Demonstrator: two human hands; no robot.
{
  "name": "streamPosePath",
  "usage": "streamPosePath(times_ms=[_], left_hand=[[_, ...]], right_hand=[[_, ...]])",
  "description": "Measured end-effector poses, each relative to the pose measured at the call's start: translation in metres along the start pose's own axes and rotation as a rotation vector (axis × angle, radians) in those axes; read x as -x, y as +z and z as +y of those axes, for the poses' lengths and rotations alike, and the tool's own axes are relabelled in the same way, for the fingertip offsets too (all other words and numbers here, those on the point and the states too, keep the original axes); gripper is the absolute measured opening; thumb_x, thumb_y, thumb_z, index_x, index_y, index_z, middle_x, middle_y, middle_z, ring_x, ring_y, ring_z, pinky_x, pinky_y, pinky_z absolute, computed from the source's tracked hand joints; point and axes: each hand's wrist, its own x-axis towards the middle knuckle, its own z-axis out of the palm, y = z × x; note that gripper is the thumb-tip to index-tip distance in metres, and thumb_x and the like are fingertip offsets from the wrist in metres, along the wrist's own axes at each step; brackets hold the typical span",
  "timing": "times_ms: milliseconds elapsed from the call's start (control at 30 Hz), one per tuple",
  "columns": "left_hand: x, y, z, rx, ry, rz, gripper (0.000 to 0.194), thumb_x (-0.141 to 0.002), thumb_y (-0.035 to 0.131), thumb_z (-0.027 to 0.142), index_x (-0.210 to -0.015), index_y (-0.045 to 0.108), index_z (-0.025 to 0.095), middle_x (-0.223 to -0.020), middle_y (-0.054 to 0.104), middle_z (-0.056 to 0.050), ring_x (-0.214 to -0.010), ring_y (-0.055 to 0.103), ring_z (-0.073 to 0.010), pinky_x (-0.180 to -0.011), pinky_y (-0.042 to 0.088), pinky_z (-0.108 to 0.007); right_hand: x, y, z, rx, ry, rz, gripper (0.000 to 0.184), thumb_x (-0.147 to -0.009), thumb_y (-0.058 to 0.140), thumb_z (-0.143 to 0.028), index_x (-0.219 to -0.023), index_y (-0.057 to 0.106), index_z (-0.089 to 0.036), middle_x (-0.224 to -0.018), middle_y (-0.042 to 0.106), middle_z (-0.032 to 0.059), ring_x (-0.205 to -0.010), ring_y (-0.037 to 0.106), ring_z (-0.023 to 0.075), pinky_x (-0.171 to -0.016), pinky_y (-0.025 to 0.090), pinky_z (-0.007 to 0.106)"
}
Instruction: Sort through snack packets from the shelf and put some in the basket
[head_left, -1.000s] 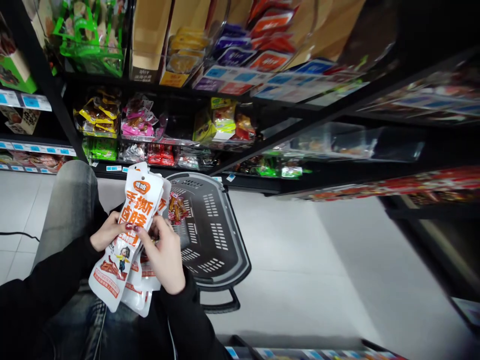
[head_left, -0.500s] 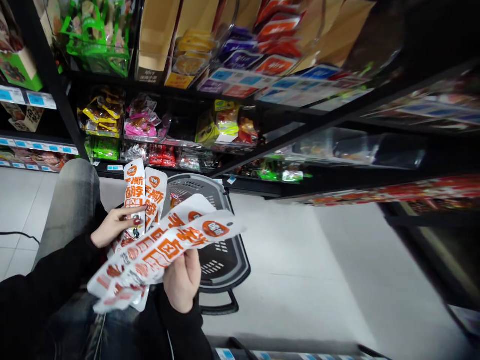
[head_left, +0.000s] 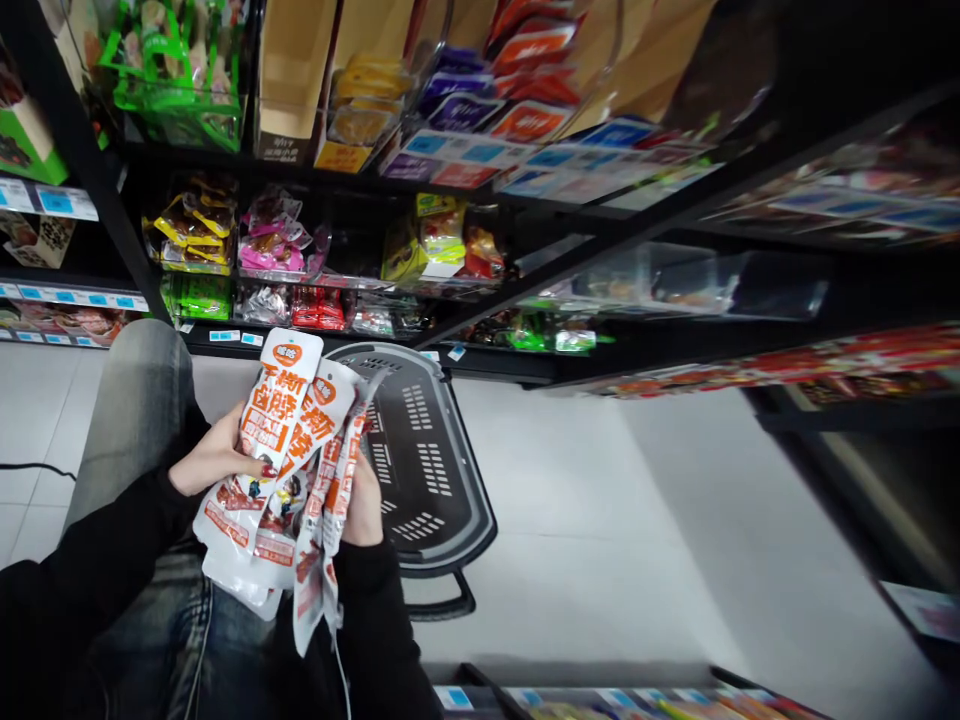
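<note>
Several white snack packets (head_left: 274,450) with orange lettering are fanned out in front of my lap. My left hand (head_left: 208,458) grips the packets on the left from behind, thumb on the front. My right hand (head_left: 363,497) holds two more packets (head_left: 330,500) edge-on beside them, fingers closed behind. Both sleeves are black. Just past the packets a dark grey shopping basket (head_left: 427,470) stands on the floor.
Black store shelves (head_left: 525,290) with bagged snacks and blue price tags run along the back and right. My knee in grey jeans (head_left: 142,400) is raised at left. A pale tiled floor (head_left: 600,520) spreads right of the basket. Another shelf edge (head_left: 600,695) shows at bottom.
My right hand swung its packets from lying flat and pointing right back to upright, against the stack in my left hand.
</note>
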Motion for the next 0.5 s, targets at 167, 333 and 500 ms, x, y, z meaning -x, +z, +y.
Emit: streamPosePath(times_ms=[167, 333, 500], left_hand=[[0.006, -0.001, 0.002, 0.013, -0.067, -0.007, 0.060, -0.050, 0.082, 0.016, -0.105, 0.058, 0.016, -0.100, 0.068, -0.007, -0.088, 0.062, -0.0233, -0.084, 0.046, -0.037], [0.006, -0.009, -0.004, -0.360, 0.100, 0.104, 0.071, -0.039, 0.087, 0.031, -0.105, 0.064, 0.019, -0.126, 0.048, -0.010, -0.123, 0.039, -0.0349, -0.106, 0.029, -0.047], [0.005, -0.005, -0.004, -0.676, 0.234, 0.127, 0.082, -0.039, 0.084, 0.046, -0.111, 0.062, 0.015, -0.143, 0.026, -0.015, -0.138, 0.010, -0.0390, -0.114, 0.007, -0.050]], right_hand=[[0.007, 0.009, 0.012, 0.063, 0.075, -0.041, 0.024, -0.064, 0.067, -0.040, -0.075, 0.059, -0.020, -0.046, 0.056, -0.0057, -0.036, 0.050, 0.0119, -0.034, 0.043, 0.024], [0.016, 0.002, 0.010, 0.123, 0.046, -0.014, 0.025, -0.064, 0.067, -0.039, -0.079, 0.060, -0.020, -0.051, 0.059, -0.0052, -0.038, 0.052, 0.0130, -0.038, 0.046, 0.027], [0.020, -0.003, 0.014, 0.089, 0.006, 0.057, 0.025, -0.061, 0.070, -0.035, -0.079, 0.062, -0.020, -0.059, 0.064, -0.0034, -0.048, 0.057, 0.0141, -0.050, 0.051, 0.029]])
